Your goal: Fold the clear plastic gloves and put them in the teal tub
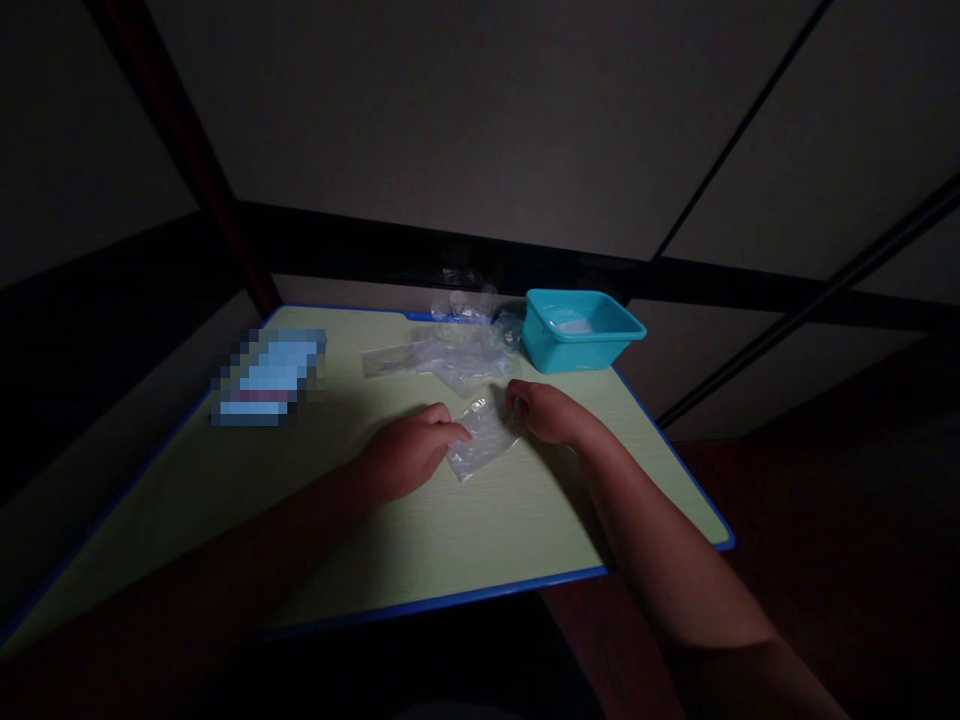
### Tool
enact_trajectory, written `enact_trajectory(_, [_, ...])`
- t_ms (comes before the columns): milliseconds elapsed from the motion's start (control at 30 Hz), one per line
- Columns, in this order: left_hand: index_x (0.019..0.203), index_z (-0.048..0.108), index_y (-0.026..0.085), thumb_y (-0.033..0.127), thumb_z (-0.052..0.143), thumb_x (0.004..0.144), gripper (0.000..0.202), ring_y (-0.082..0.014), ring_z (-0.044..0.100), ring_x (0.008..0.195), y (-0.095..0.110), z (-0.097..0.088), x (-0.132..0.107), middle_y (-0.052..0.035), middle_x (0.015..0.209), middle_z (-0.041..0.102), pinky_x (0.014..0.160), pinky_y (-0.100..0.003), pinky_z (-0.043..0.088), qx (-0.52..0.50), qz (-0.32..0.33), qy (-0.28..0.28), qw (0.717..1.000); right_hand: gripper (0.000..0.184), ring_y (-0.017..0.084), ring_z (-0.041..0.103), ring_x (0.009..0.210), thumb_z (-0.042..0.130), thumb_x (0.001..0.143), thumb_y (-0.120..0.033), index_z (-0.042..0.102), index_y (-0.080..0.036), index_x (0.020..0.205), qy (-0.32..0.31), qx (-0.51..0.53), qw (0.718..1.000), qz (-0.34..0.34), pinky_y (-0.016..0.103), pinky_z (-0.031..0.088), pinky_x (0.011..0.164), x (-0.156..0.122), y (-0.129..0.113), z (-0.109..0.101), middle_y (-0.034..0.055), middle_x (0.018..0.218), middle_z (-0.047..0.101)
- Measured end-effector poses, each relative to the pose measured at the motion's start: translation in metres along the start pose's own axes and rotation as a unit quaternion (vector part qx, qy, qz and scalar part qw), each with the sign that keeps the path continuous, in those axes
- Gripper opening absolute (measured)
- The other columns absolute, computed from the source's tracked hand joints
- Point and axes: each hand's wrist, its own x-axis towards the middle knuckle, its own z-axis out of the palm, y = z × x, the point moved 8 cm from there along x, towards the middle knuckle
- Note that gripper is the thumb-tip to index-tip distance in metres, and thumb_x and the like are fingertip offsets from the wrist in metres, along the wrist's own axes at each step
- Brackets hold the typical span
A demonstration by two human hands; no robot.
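Holding clear bag by opposite edges, in closed pinch of left grip and right grip; over bench, nearer than loose bags, left of blue-green tub.

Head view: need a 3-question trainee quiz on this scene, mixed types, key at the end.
1. Multiple choice: What do the person's bare left hand and bare right hand both touch?
A) A red cloth
B) A piece of clear, crinkled plastic
C) A wooden spoon

2. True or false: The turquoise, rectangular, open-topped tub is at the near left corner of the pale yellow-green tabletop.

3. Fill in: The tabletop's edging is ____.

Key:
1. B
2. False; it is at the far right corner.
3. blue
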Motion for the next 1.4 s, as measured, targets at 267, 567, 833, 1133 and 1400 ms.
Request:
enact_trajectory(267, [0.126,0.054,0.021,0.029,0.064,0.083,0.044,-0.0239,0.060,0.098,0.004,0.001,-0.001,-0.0063,0.112,0.060,0.082,-0.032,0.047,0.064,-0.013,-0.014,0.998,0.035,0.012,0.050,0.060,0.061,0.076,-0.010,0.056,-0.016,0.111,0.056,0.109,0.992,0.026,0.020,0.033,0.056,0.007,0.004,0.001,-0.0001,0.071,0.062])
enact_trajectory(567, [0.130,0.050,0.021,0.027,0.068,0.079,0.054,-0.0256,0.061,0.102,0.001,0.000,-0.001,-0.0076,0.118,0.061,0.084,-0.034,0.047,0.044,-0.034,-0.001,0.998,0.025,0.012,0.053,0.057,0.065,0.071,-0.016,0.068,-0.007,0.094,0.043,0.202,0.978,0.040,0.022,0.038,0.054,0.019,0.020,0.007,0.0028,0.066,0.065])
enact_trajectory(833, [0.130,0.051,0.016,0.032,0.070,0.078,0.058,-0.0271,0.060,0.106,-0.007,0.000,0.002,-0.0115,0.125,0.062,0.090,-0.035,0.045,0.004,-0.061,0.019,0.998,0.008,0.012,0.052,0.059,0.066,0.062,-0.020,0.064,-0.013,0.066,0.015,0.278,0.960,0.009,0.023,0.041,0.056,0.015,0.024,0.000,0.0002,0.060,0.062])
enact_trajectory(1133, [0.109,0.061,0.020,0.024,0.058,0.086,0.023,-0.0184,0.062,0.077,-0.016,-0.003,0.006,-0.0028,0.089,0.069,0.067,-0.027,0.042,-0.030,-0.088,0.043,0.995,0.014,0.015,0.060,0.071,0.066,0.066,-0.023,0.055,-0.017,0.071,-0.008,0.412,0.911,-0.002,0.028,0.047,0.073,0.005,0.012,-0.011,0.0025,0.071,0.064])
enact_trajectory(1400, [0.103,0.061,0.020,0.019,0.062,0.080,0.023,-0.0129,0.056,0.065,-0.025,-0.002,0.008,0.0029,0.076,0.062,0.059,-0.022,0.036,-0.078,-0.123,0.055,0.988,0.031,0.017,0.064,0.066,0.043,0.093,-0.036,0.060,-0.017,0.075,-0.054,0.481,0.874,0.047,0.030,0.050,0.075,0.001,0.004,-0.008,0.0059,0.068,0.064])
